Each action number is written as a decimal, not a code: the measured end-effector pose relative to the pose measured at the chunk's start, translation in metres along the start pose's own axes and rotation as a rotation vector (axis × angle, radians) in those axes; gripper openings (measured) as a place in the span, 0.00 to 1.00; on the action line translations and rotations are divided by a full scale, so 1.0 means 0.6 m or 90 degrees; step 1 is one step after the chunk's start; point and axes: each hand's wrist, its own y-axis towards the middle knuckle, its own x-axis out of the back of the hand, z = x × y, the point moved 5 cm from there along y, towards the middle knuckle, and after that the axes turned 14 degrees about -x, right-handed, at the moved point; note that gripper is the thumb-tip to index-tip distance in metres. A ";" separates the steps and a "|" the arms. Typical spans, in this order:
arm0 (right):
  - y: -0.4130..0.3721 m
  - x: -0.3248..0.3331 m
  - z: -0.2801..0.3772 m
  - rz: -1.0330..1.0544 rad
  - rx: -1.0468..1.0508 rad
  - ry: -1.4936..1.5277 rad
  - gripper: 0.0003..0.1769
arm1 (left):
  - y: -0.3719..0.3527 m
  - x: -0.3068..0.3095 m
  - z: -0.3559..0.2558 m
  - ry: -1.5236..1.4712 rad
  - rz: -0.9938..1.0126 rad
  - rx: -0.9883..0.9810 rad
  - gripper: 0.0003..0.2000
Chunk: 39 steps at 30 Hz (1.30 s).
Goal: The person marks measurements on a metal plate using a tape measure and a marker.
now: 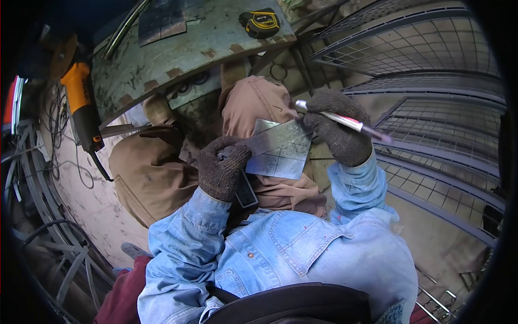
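Observation:
Both of my hands wear dark knit gloves. My left hand (222, 166) is closed on a dark-handled square, whose clear or metallic blade reaches right across a shiny metal plate (286, 161). The plate, marked with thin lines, lies over my right thigh. My right hand (340, 127) is closed around a white and red pen (345, 120), at the plate's upper right corner. The pen's tail, pointing right, is blurred. The fingertips of my left hand are partly hidden.
A worn metal table (199, 54) stands in front, bearing a yellow and black tape measure (260, 23) and a dark sheet (162, 22). An orange angle grinder (81, 100) is at left. Wire mesh racks (431, 116) stand at right, and metal strips (46, 178) lie far left.

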 end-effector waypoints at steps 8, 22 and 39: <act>-0.162 -0.054 -0.007 -0.196 0.002 -0.326 0.21 | 0.001 -0.003 -0.010 0.011 0.009 -0.047 0.13; -0.158 -0.059 -0.035 -0.173 0.115 -0.204 0.25 | -0.010 0.031 -0.037 -0.064 -0.029 -0.086 0.09; -0.132 -0.082 0.006 -0.149 -0.024 -0.266 0.30 | 0.015 0.031 -0.020 -0.085 0.025 -0.060 0.12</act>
